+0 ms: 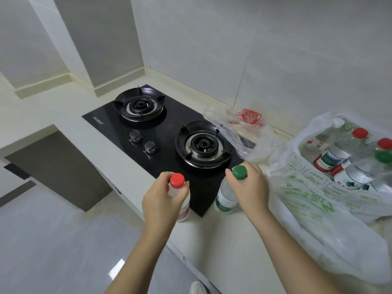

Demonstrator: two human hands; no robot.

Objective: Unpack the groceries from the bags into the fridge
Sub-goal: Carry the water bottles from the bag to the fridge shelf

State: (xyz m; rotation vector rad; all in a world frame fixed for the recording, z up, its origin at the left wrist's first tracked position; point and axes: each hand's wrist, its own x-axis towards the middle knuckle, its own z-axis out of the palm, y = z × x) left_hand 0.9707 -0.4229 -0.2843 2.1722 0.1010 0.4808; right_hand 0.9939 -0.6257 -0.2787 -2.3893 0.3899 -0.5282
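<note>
Two hands at work, near centre. Left hand (161, 200) is curled round the neck of a red-cap bottle (177, 181), just under the cap. Right hand (250, 187) is clamped the same way on a green-cap bottle (226, 197). Both bottles are upright at the near corner of the hob (148, 132), the red one at the counter (63, 115) edge and the green one just right of the hob (whether the bases rest on the counter or hang just clear, I cannot tell). They look like full, clear drink bottles: likely weighty for their size, with thin walls that give under a squeeze and smooth sides. The neck below the cap seems the surest hold, and the labelled waist the second choice for a longer carry. On the right sits the big bag (318, 209), white with green print, soft and slumped, mouth open to the left. Inside lie more bottles (333, 155), tipped over and crowded together, mostly red caps and at least one green. A thin bag (244, 134) lies crumpled at the far side of the right burner (202, 144), red print showing, contents unclear. Fridge not in view.
</note>
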